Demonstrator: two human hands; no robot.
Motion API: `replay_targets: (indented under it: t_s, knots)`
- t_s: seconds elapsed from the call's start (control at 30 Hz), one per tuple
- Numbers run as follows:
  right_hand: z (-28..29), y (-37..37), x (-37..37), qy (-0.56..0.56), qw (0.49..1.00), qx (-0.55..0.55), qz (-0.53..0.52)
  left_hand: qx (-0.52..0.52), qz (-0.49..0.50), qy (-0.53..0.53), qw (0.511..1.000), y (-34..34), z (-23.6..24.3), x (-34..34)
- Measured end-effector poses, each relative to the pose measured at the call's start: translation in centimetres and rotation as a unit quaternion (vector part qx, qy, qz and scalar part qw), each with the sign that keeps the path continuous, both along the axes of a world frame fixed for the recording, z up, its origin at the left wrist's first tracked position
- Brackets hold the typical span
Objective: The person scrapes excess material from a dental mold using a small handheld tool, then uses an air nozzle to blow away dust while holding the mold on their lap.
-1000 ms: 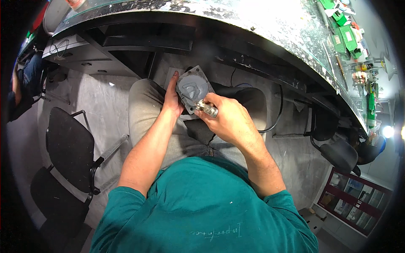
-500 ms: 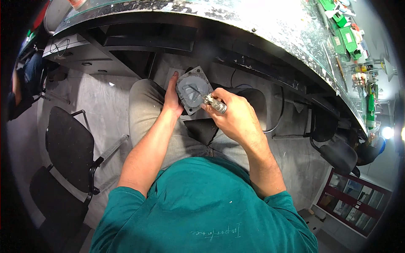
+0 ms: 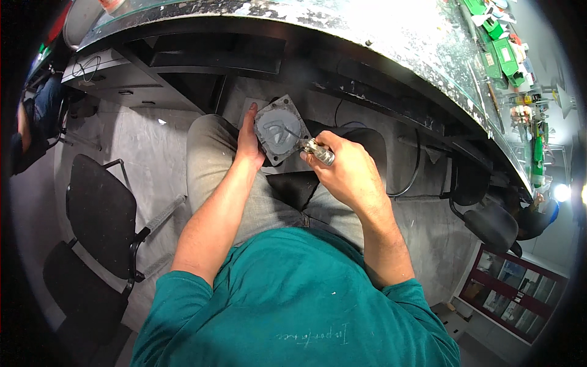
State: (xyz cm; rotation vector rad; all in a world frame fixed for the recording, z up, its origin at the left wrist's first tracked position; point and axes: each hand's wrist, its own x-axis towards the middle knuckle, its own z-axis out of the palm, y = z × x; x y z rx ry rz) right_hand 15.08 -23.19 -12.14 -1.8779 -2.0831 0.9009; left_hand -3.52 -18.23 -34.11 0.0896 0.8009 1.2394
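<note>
My left hand [image 3: 251,145] is closed along the left side of a grey square block [image 3: 271,148], held over my lap, with holes at its corners and a grey rounded inset bearing a raised or recessed shape. My right hand [image 3: 346,164] grips a shiny metal hand tool [image 3: 320,153] whose thin tip reaches onto the inset from the block's lower right. A dark hose [image 3: 414,171] hangs to the right of my right hand. The underside of the block and my left fingertips are hidden.
A paint-spattered bench [image 3: 397,24] spans the top, with green boxes and small tools [image 3: 506,56] along its right. Black chairs [image 3: 101,205] stand left and right. People [image 3: 40,116] sit at far left and far right [image 3: 538,217]. A glass-door cabinet [image 3: 507,290] is at lower right.
My right hand has moved right with the metal tool, and its thin tip now shows across the inset. The hose has shifted right. My left hand stays put with the block.
</note>
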Motion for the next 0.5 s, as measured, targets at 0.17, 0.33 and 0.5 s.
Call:
replay_targets:
  t_s: [0.17,0.33,0.5]
  knots:
    - [1.3,0.2,0.5,0.008,0.998,-0.060,0.009,0.012,0.000,0.009,1.000,-0.2,1.0,0.1]
    - [1.0,-0.1,0.5,0.038,0.998,-0.057,-0.002,0.015,-0.006,0.003,1.000,-0.4,1.2,0.0]
    - [0.2,-0.3,0.4,0.052,0.998,-0.037,0.012,0.001,-0.007,0.009,1.000,-0.3,1.5,0.2]
